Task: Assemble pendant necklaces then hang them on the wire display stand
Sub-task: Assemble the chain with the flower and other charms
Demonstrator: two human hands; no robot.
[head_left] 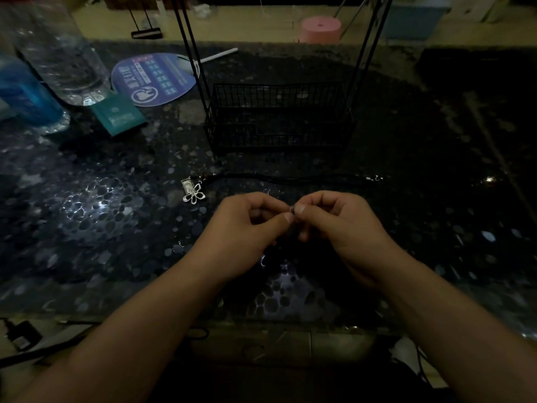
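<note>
My left hand (247, 228) and my right hand (337, 222) meet above the dark pebble-patterned table (116, 228). Between their fingertips they pinch a tiny metal clasp (292, 210); any cord on it is lost in the dark. A silver flower pendant (194, 194) lies on the table to the left of my hands, on a black cord (290, 179) that runs right to a small metal end (374, 178). Behind it stands the black wire display stand (279, 117), with a basket base and thin uprights rising out of view.
At the back left are a clear water bottle (64, 53), a blue bottle (26, 94), a green booklet (119, 114) and a round blue hand fan (157, 80). A pink stool (319, 29) stands on the floor beyond. Cables hang below the table's near edge.
</note>
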